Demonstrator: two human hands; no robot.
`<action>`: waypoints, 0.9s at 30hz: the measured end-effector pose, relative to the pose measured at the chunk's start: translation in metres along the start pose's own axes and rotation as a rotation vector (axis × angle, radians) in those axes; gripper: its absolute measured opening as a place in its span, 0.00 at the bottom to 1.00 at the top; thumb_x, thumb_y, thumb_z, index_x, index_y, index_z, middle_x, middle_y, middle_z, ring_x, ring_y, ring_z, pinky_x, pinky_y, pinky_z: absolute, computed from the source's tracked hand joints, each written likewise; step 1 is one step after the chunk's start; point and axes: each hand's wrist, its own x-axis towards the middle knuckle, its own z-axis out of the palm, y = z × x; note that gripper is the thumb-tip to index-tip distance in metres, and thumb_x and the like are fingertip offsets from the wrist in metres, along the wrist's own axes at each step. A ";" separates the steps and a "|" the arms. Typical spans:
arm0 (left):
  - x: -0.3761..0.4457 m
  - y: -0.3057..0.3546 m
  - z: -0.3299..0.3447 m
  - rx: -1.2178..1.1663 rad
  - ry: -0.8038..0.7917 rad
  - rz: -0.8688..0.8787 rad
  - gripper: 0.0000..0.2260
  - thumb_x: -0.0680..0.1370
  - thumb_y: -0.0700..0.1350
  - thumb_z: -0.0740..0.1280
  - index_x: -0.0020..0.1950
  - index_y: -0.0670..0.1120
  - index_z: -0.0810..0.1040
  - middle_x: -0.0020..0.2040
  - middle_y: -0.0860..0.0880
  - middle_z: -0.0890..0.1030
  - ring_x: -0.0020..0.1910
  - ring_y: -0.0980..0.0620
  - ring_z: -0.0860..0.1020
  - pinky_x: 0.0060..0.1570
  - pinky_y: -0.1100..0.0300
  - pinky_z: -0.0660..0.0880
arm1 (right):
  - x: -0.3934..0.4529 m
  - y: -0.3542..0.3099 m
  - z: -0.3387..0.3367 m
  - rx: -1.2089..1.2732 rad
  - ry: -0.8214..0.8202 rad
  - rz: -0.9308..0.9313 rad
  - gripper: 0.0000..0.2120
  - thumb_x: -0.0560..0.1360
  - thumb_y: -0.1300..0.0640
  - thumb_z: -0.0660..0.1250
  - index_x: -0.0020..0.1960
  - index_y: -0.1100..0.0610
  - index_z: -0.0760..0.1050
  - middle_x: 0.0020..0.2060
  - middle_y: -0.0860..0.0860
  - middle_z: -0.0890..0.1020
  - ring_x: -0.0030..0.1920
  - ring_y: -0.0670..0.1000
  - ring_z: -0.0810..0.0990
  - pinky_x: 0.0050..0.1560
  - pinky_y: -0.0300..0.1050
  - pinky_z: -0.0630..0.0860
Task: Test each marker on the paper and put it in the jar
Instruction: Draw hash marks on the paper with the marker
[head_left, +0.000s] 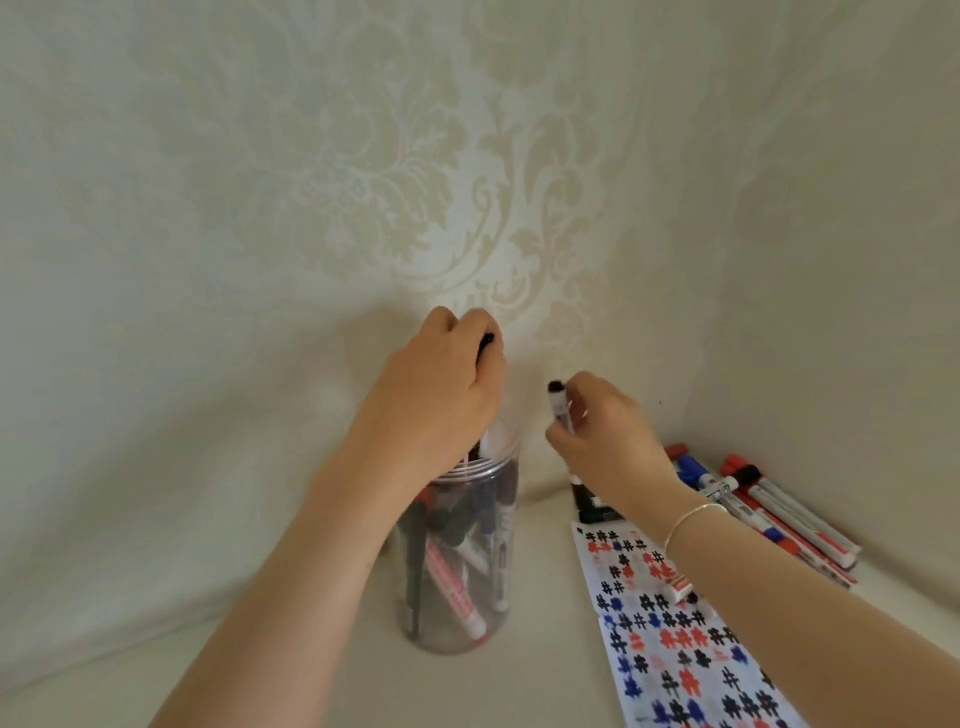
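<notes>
Above the jar (457, 561) mouth, a black marker (123, 344) is gripped in the left hand (441, 387), ready for dropping in. Right of the jar, another marker (560, 402) is pinched by the right hand (605, 431), apparently uncapped; testing on the paper (675, 634) is judged next.

Clear jar (457, 561) standing on pale surface, packed with markers. Left hand (441, 389) over jar mouth, gripping black-tipped marker (485, 345). Right hand (608, 436) just right of jar, pinching black-capped marker (560, 402). Scribbled paper (675, 639) right of jar; loose markers (769, 509) farther right.
</notes>
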 end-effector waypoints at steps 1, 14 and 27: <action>-0.001 0.000 0.000 0.044 -0.065 -0.009 0.10 0.82 0.49 0.54 0.57 0.51 0.73 0.50 0.50 0.74 0.41 0.49 0.78 0.45 0.53 0.75 | 0.002 -0.005 -0.004 0.092 0.076 0.024 0.06 0.74 0.59 0.65 0.48 0.56 0.69 0.42 0.51 0.75 0.40 0.52 0.75 0.39 0.45 0.73; -0.004 0.002 -0.005 0.251 -0.050 -0.087 0.11 0.80 0.54 0.58 0.49 0.53 0.80 0.41 0.55 0.82 0.39 0.54 0.79 0.34 0.64 0.69 | 0.002 -0.042 -0.039 0.767 0.234 0.313 0.06 0.77 0.62 0.64 0.54 0.59 0.71 0.46 0.57 0.78 0.43 0.53 0.81 0.41 0.47 0.82; -0.015 0.037 0.009 -0.418 -0.170 0.141 0.08 0.82 0.49 0.57 0.50 0.48 0.73 0.36 0.55 0.77 0.30 0.56 0.74 0.34 0.61 0.73 | -0.007 -0.073 -0.083 1.085 -0.007 0.191 0.15 0.69 0.64 0.72 0.32 0.57 0.66 0.24 0.52 0.71 0.22 0.47 0.68 0.24 0.37 0.67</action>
